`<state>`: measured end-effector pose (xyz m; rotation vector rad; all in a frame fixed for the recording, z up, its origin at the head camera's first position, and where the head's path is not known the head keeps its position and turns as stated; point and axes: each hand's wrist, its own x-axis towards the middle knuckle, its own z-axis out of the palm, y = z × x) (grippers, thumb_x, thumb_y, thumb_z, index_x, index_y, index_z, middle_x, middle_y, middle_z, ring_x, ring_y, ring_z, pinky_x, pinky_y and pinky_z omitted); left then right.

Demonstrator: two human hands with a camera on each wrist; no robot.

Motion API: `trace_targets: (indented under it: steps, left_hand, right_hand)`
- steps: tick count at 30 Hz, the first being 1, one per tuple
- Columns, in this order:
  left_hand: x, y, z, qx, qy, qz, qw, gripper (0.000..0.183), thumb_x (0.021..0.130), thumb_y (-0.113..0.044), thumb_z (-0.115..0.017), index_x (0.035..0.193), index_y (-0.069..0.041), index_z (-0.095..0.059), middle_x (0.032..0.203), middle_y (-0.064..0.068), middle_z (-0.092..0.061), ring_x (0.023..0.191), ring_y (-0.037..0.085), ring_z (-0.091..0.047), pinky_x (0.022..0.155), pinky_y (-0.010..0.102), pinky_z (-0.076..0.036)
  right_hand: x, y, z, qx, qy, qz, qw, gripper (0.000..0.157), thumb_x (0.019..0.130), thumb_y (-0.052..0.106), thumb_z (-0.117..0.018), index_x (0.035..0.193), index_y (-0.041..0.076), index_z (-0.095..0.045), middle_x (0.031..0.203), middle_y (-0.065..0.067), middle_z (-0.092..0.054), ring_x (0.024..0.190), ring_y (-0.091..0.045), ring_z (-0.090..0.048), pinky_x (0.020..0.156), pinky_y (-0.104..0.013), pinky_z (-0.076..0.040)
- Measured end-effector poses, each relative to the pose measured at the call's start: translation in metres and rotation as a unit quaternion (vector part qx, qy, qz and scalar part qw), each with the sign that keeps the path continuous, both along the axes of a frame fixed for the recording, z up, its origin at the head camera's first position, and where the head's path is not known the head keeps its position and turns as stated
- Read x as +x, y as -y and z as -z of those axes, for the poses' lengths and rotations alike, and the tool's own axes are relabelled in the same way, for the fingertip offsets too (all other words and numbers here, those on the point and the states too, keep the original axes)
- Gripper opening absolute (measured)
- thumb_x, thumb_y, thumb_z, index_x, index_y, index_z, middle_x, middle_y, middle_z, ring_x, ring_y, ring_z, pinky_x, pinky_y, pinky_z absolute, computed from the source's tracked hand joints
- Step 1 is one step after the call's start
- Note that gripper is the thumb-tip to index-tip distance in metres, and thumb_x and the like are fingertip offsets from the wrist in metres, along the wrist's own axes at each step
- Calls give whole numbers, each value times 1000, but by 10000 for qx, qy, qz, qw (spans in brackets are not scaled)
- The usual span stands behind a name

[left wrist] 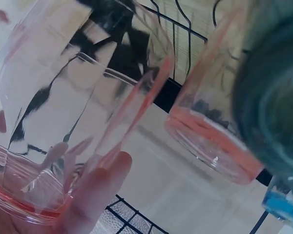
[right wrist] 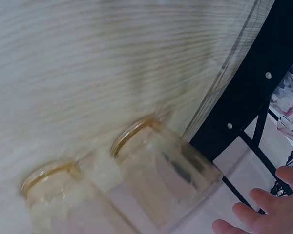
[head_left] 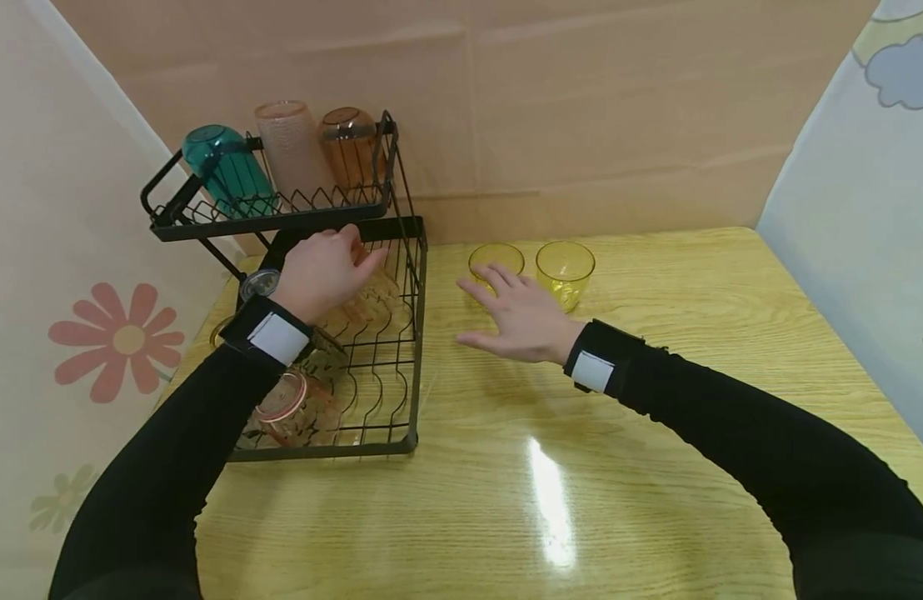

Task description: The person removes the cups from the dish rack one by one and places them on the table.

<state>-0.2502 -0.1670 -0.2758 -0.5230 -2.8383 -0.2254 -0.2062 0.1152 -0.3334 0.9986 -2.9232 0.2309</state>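
Note:
My left hand (head_left: 322,271) reaches into the lower level of the black dish rack (head_left: 415,367), under its upper shelf. In the left wrist view, its fingers (left wrist: 95,195) grip a clear pink glass (left wrist: 63,102) near one end. Beside it are another pink glass (left wrist: 210,139) and a dark teal glass (left wrist: 278,92). My right hand (head_left: 521,317) is spread with straight fingers just in front of two yellow glass cups (head_left: 566,271), overlapping the left one in the head view. The right wrist view shows both cups, with the fingertips (right wrist: 263,207) at the lower right.
On the upper shelf stand a teal glass (head_left: 229,171), a tall pink glass (head_left: 292,150) and an amber glass (head_left: 351,150), upside down. More glasses, including a pink-rimmed one (head_left: 285,400), fill the rack's lower left. The wooden table (head_left: 656,350) meets a curtain (head_left: 619,125) behind.

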Motion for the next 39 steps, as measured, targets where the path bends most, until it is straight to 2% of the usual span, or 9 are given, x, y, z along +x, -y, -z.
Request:
trace_targets:
  steps: [13,17,20,23,25,30,34,36,39]
  left_hand:
    - [31,13,-3,900,181,69,9958,47,98,-52,-49,93,-5,-57,71,9,-58,65,28,-52,59,41,-39]
    - [37,16,-5,1211,276,118,9922,46,99,-49,-49,99,-4,-58,76,10,-59,68,27,-53,60,40,-40]
    - [39,16,-6,1568,440,153,9865,49,100,-49,-46,107,-2,-56,82,13,-58,70,27,-51,60,39,-39]
    - [42,14,-6,2130,701,174,9744,51,101,-49,-44,115,-1,-53,90,14,-55,75,28,-49,62,39,-37]
    - [46,11,-6,2575,910,228,9617,50,102,-47,-43,120,-1,-51,98,15,-54,82,28,-49,66,39,-37]
    - [56,-5,1,3620,1265,437,9225,43,105,-37,-39,122,3,-46,104,15,-47,87,27,-45,67,36,-33]
    - [64,-23,13,4383,1534,521,8841,39,107,-31,-37,123,4,-42,109,17,-50,96,30,-52,72,34,-41]
    - [69,-32,20,4725,1636,524,8644,36,107,-28,-36,123,4,-41,113,19,-51,104,33,-54,77,36,-44]
    - [76,-44,29,5198,1641,555,8366,31,107,-25,-35,121,3,-41,118,21,-50,111,33,-51,86,39,-43]
  right_hand:
    - [2,30,11,-981,448,73,9941,80,94,62,-45,156,15,-22,158,-16,-19,143,-37,-20,107,-57,-28]
    - [4,42,12,-1623,747,183,9837,81,95,61,-44,156,15,-20,157,-15,-21,142,-35,-23,107,-55,-29]
    - [6,51,11,-2280,1114,329,9667,86,93,69,-37,157,15,-16,158,-15,-20,143,-33,-22,109,-56,-26]
    - [10,59,11,-3092,1595,500,9362,98,86,81,-28,157,15,-14,159,-13,-19,143,-31,-20,110,-55,-22]
    - [13,64,11,-3697,1966,605,9061,108,80,88,-24,157,14,-13,159,-12,-19,143,-30,-22,110,-54,-23]
    - [21,75,7,-5106,2795,762,8096,121,71,94,-25,156,8,-10,157,-17,-20,138,-35,-31,105,-53,-34]
    - [27,78,-3,-5903,3189,988,7349,96,89,78,-22,155,9,-13,154,-19,-22,134,-41,-33,99,-54,-39]
    - [29,79,-9,-6142,3218,1119,7118,81,94,66,-20,152,8,-22,149,-21,-29,130,-41,-37,98,-55,-39]
    - [31,79,-14,-6336,3167,1327,6933,73,97,60,-19,143,6,-37,141,-20,-39,124,-35,-42,99,-53,-36]
